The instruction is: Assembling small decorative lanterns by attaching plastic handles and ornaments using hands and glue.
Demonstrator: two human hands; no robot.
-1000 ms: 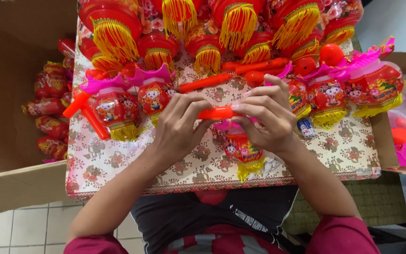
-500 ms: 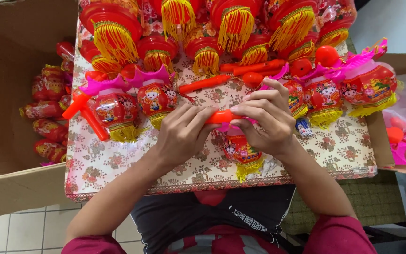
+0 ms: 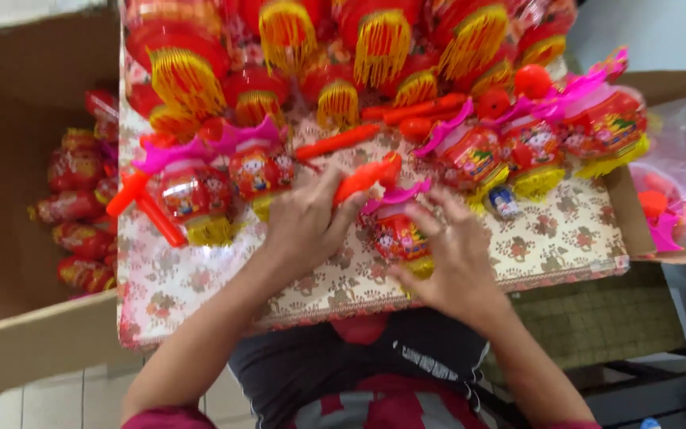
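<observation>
While the left hand point(image 3: 307, 226) grips an orange handle point(image 3: 367, 176), the right hand point(image 3: 454, 254) pinches a small red lantern point(image 3: 398, 234) on the patterned table point(image 3: 549, 246); joining step underway, alignment needed.

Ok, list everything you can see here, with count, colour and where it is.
Board: one, cream floral pattern, across the lap.
Tasselled lanterns: many, red with yellow fringe, piled at the board's far edge.
Small lanterns: several, red with pink tops, left and right on the board.
Sticks: a few, orange-red, loose mid-board.
Held stick: one, orange-red, in the left grip.
Held lantern: one, red, pink top, under the right fingers.
Left box: cardboard, holds wrapped red lanterns.
Bag: clear plastic, pink and red parts, in the right box.
Left hand: pinching the stick.
Right hand: on the lantern.
</observation>
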